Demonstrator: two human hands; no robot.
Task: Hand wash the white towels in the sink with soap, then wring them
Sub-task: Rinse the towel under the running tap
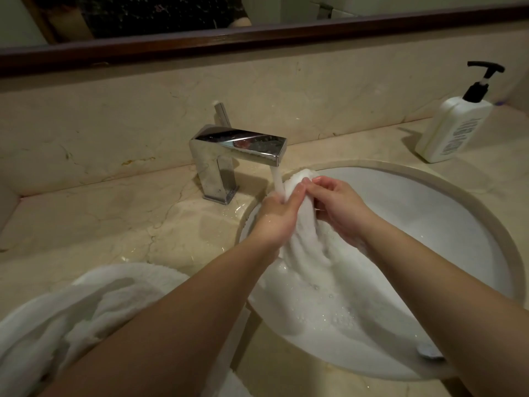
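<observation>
A wet white towel (307,253) hangs from both my hands into the oval white sink (446,213), its lower part lying in sudsy water. My left hand (279,214) grips the towel's upper left side, right under the stream running from the chrome faucet (237,150). My right hand (340,209) grips the upper right side, fingers curled into the cloth. The two hands touch at the fingertips. A second white towel (71,313) lies bunched on the counter at the lower left, partly under my left forearm.
A white soap pump bottle (455,124) with a black pump stands on the beige marble counter (114,222) at the back right. A mirror with a dark wooden frame (257,38) runs above the backsplash. Water is pooled on the counter beside the faucet.
</observation>
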